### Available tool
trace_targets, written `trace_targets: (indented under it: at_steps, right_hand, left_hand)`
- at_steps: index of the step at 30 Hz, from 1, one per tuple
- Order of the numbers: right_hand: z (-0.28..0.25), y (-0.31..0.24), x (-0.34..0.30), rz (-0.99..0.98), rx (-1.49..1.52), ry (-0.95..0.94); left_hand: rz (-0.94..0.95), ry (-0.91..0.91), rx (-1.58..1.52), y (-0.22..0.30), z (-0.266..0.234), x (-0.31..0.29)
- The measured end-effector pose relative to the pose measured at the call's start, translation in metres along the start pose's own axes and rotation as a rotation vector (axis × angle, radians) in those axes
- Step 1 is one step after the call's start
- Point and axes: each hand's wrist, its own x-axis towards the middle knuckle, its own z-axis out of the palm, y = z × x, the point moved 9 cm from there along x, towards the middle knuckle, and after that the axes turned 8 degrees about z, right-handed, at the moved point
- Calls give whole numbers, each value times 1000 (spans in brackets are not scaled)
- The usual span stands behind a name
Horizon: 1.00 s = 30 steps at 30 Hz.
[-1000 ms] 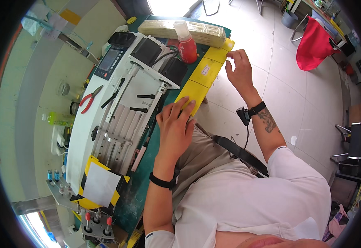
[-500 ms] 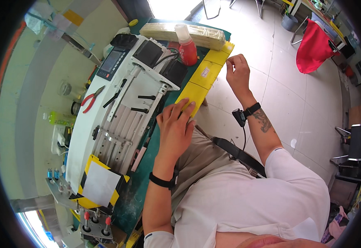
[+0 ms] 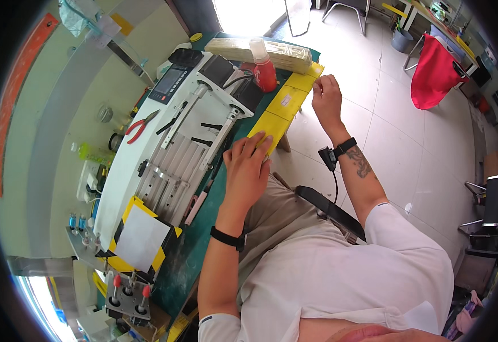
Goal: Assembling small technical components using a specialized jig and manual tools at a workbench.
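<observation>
A long flat yellow strip [image 3: 275, 117], marked with cross lines and a small white label, lies along the table edge nearest me. My left hand [image 3: 246, 171] rests on its near end with the fingers laid out over the surface. Beside the strip's far end, just off its right edge, is my right hand [image 3: 328, 105], thumb and fingertips pinched together. Whatever that pinch may hold is too small to make out. Each wrist wears a black band.
A white machine [image 3: 118, 165] with a control panel fills the table's left. Red-handled pliers [image 3: 140, 126] lie on it. A red bottle [image 3: 264, 73] and a plastic-wrapped bundle [image 3: 260, 52] stand beyond the strip. A pink-handled tool [image 3: 196, 206] lies near my left forearm.
My view has shifted slightly, so the machine and table appear a little farther right. Both hands keep nearly the same pose by the yellow strip.
</observation>
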Motion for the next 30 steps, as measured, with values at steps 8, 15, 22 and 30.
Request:
trace_targets:
  at_steps: [8,15,22,30]
  right_hand:
    - [2,17,-7,81,78,-93]
    - [-2,14,-10,-24,81,-48]
    - [-1,9,-10,-76,73,-38]
    - [-1,27,-11,-33,162,-46]
  left_hand:
    - [-26,9,48,14,-5,19]
    - [29,106,-241,30,19,120]
    - [134,170,-208,14,70,197]
    - [59,41,-180,1,104,230]
